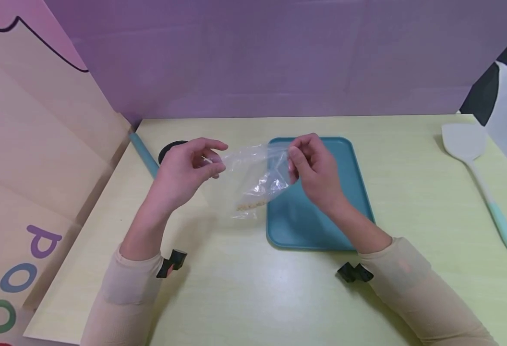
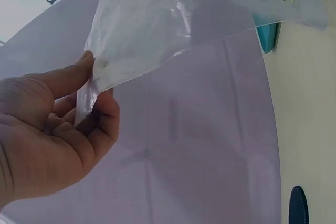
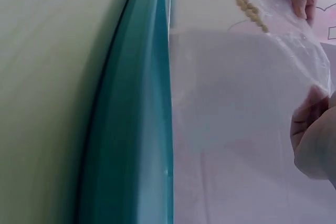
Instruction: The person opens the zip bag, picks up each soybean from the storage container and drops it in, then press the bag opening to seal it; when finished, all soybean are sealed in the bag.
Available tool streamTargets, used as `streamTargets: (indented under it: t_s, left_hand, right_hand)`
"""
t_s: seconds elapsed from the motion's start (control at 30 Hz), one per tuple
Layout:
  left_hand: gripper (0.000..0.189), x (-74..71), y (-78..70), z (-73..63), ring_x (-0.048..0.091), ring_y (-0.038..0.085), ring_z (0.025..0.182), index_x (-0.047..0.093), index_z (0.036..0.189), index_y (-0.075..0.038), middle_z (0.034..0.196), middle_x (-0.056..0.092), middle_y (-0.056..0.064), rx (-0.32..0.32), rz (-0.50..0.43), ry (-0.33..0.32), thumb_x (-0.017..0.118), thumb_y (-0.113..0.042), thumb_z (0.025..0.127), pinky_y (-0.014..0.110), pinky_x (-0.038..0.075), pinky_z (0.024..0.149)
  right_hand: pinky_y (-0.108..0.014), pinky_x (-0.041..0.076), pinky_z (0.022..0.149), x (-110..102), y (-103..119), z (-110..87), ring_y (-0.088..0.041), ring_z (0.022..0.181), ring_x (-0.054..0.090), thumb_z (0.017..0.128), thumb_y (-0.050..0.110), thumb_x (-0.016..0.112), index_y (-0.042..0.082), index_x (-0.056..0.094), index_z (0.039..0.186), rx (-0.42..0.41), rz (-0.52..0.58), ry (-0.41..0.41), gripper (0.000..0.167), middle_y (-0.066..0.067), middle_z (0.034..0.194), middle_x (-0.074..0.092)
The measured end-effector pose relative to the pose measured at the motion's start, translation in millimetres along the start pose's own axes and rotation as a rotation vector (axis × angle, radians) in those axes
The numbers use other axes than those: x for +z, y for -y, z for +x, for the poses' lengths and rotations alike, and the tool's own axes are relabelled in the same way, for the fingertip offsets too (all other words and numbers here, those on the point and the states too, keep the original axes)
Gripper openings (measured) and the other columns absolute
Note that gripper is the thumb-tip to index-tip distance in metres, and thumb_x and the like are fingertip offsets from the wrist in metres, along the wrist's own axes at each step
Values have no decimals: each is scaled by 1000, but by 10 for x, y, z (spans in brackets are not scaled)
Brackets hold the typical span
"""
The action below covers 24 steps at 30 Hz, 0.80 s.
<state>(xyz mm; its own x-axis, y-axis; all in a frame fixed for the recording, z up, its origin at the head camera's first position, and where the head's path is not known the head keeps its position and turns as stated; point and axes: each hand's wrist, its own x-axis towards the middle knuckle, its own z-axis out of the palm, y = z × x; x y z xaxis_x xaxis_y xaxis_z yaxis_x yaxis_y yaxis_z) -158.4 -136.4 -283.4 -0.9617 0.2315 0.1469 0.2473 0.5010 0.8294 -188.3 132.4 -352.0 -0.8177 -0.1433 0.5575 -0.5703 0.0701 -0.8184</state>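
Observation:
A clear plastic zip bag (image 1: 249,168) is stretched between my two hands above the table. My left hand (image 1: 180,170) pinches its top edge at one corner; in the left wrist view the thumb (image 2: 73,78) presses the edge against curled fingers. The opposite corner is pinched by my right hand (image 1: 318,175), which is over the blue tray (image 1: 309,233). Low in the bag lies a small row of round, tan, bean-like pieces (image 3: 249,9).
A spatula (image 1: 465,142) with a white blade and turquoise handle lies at the right. Partly hidden behind my left hand are a round black thing (image 1: 167,150) and a blue handle (image 1: 143,153). A purple wall (image 1: 279,57) rises along the table's back edge.

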Motion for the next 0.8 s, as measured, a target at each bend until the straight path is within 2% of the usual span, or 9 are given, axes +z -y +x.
streamTargets:
  t_s: [0.1, 0.23, 0.37, 0.43, 0.6, 0.7, 0.8]
  left_hand:
    - [30, 10, -25, -13, 69, 20, 77, 71, 122, -11, 96, 71, 5, 13, -9, -32, 74, -9, 93, 34, 56, 77]
    - [31, 47, -61, -63, 69, 18, 86, 71, 123, -15, 100, 71, 1, 44, 88, -69, 76, -21, 93, 37, 54, 81]
    - [44, 89, -116, -131, 65, 17, 101, 67, 131, -15, 108, 69, 0, 131, 224, -79, 79, -28, 91, 39, 51, 88]
    - [52, 102, -148, -163, 61, 17, 110, 64, 136, -16, 118, 67, -1, 174, 270, -75, 80, -30, 89, 40, 49, 93]
    - [61, 113, -249, -252, 50, 16, 129, 59, 141, -20, 138, 56, -3, 285, 308, -82, 82, -36, 87, 42, 42, 106]
    - [60, 126, -313, -306, 51, 18, 129, 61, 140, -17, 137, 58, 0, 383, 320, -94, 82, -35, 87, 41, 42, 106]
    - [52, 127, -368, -341, 57, 19, 121, 64, 135, -13, 131, 62, 2, 417, 341, -105, 82, -26, 88, 38, 47, 101]
  right_hand:
    - [-24, 41, 41, 11, 16, -12, -16, 46, 44, 105, 8, 53, -7, 50, 106, -1, 11, -35, 15, -9, 60, 47]
    - [-24, 30, 36, 35, 33, -41, -13, 42, 38, 106, 7, 50, -8, 49, 107, -30, -6, -79, 15, -5, 54, 42]
    - [-24, 25, 35, 74, 39, -89, -11, 40, 35, 105, 4, 49, -5, 51, 106, -90, -70, -84, 9, -2, 55, 42]
    - [-24, 22, 35, 95, 39, -111, -11, 38, 33, 104, 1, 49, -5, 51, 106, -123, -86, -80, 7, -2, 55, 40]
    - [-23, 20, 35, 131, 45, -132, -10, 38, 31, 102, -5, 50, -6, 52, 105, -182, -83, -69, 3, -1, 52, 37]
    - [-23, 21, 36, 136, 56, -128, -9, 40, 31, 100, -8, 51, -5, 52, 104, -202, -91, -66, 4, 0, 52, 38]
    - [-23, 22, 37, 135, 79, -113, -8, 41, 32, 102, -5, 51, -7, 51, 103, -207, -67, -58, 3, 0, 52, 39]
